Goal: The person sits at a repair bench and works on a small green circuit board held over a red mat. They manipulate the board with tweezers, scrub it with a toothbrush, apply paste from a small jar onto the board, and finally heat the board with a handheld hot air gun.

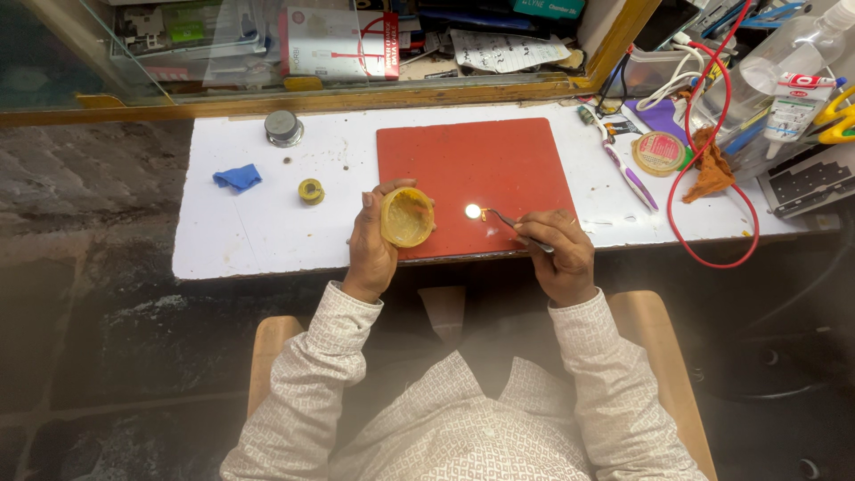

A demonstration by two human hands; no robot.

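Blue cloth well left of red mat. Left hand clutches small yellow tub at mat's front edge; looks light, rigid, best gripped round rim. Right hand pinches thin tweezers over mat, tip at tiny shiny disc; probably slippery.

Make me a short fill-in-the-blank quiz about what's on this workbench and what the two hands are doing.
1. The left hand holds a small round ____ tub.
2. The right hand holds thin tweezers over a ____ mat.
3. The crumpled cloth lying on the white table left of the mat is ____.
4. The small spool lies ____ of the mat.

Missing words: yellow; red; blue; left
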